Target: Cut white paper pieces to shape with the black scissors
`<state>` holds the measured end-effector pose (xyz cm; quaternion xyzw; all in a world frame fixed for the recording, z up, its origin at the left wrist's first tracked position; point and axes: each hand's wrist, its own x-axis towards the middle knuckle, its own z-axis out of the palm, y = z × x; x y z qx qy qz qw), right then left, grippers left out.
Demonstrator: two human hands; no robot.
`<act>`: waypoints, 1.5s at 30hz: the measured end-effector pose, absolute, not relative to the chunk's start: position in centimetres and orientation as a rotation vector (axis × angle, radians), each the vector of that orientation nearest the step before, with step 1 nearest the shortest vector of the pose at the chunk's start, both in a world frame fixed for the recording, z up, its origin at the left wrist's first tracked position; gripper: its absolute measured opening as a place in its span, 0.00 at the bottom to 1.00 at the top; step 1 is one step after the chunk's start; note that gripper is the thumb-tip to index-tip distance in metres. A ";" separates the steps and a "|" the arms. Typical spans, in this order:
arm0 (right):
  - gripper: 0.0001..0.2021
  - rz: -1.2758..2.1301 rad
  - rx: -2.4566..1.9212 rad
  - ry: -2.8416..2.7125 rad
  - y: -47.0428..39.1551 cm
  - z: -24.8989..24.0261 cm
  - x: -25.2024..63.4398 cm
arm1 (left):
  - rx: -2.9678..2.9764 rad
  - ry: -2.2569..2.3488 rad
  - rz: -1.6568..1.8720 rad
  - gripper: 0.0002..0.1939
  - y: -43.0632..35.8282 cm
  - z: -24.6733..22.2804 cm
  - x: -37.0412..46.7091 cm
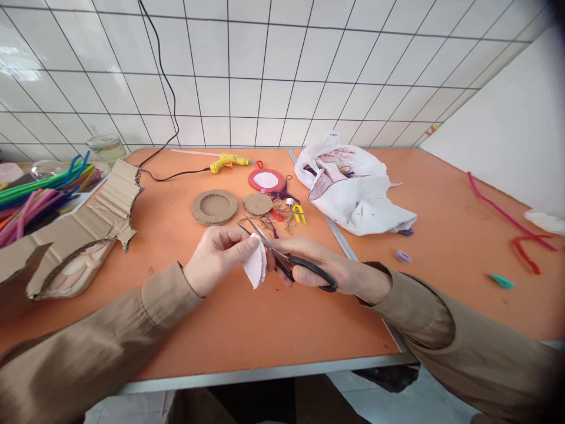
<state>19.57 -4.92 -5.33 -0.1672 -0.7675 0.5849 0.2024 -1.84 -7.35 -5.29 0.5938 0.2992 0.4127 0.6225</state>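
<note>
My left hand (219, 256) pinches a folded piece of white paper (255, 266) above the orange table. In my right hand (324, 265) is a pair of scissors (282, 257) with black handles, its blades parted and crossing the top of the paper. Just beyond the hands lie a cardboard ring (214, 207), a small cardboard disc (258, 204) and a pink-red disc with a white centre (265, 179). Beside the small disc are thin scraps, dark purple thread (286, 189) and a yellow clip-like piece (299, 214).
A yellow glue gun (229, 163) with a black cord lies at the back. To its right sits a white bag (353, 188). Torn cardboard (83, 218) and bundled pipe cleaners (39, 194) occupy the left. A purple ring (403, 256) and a green tuft (502, 281) lie right.
</note>
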 end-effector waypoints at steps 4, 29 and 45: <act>0.25 1.621 -0.451 -2.144 -4.9 -5.6 19.6 | 1.385 0.691 0.926 0.21 -7.5 -5.2 -1.9; 0.25 1.640 -0.487 -2.155 -4.7 -5.7 19.8 | 1.414 0.719 0.911 0.22 -7.3 -5.2 -2.0; 0.25 1.744 -0.525 -2.062 -4.8 -5.7 19.8 | 1.423 0.739 0.956 0.23 -7.1 -5.3 -2.1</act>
